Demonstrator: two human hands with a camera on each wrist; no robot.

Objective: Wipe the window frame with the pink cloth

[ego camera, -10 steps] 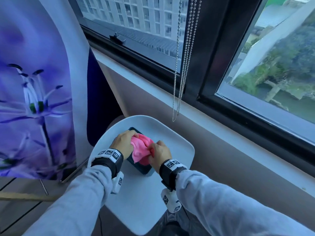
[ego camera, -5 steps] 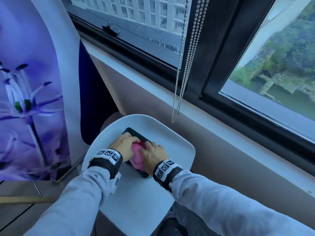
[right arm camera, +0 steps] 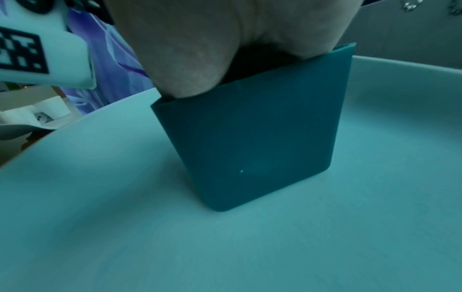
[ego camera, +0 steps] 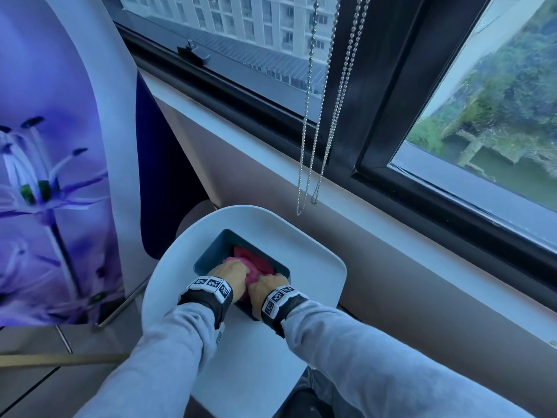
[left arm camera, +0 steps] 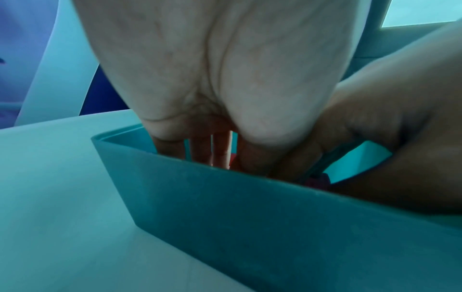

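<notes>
The pink cloth [ego camera: 256, 262] lies bunched inside a small teal box [ego camera: 215, 247] on a white chair seat [ego camera: 310, 263]. Both my hands reach down into the box. My left hand [ego camera: 230, 274] has its fingers [left arm camera: 220, 150] and thumb around the near left part of the cloth. My right hand [ego camera: 268, 286] curls over its near right part, knuckles up. In the right wrist view only the palm and the box's end wall [right arm camera: 250, 138] show, and the fingertips are hidden. The black window frame [ego camera: 376, 86] runs above the pale sill [ego camera: 376, 218].
Two bead chains [ego camera: 319, 140] hang in front of the frame's upright, ending just above the chair. A purple flower banner [ego camera: 45, 164] stands at the left. A black latch [ego camera: 193, 54] sits on the lower frame rail at the far left.
Both hands have lowered the cloth from above the box down into it. The head view has tilted and moved closer to the window.
</notes>
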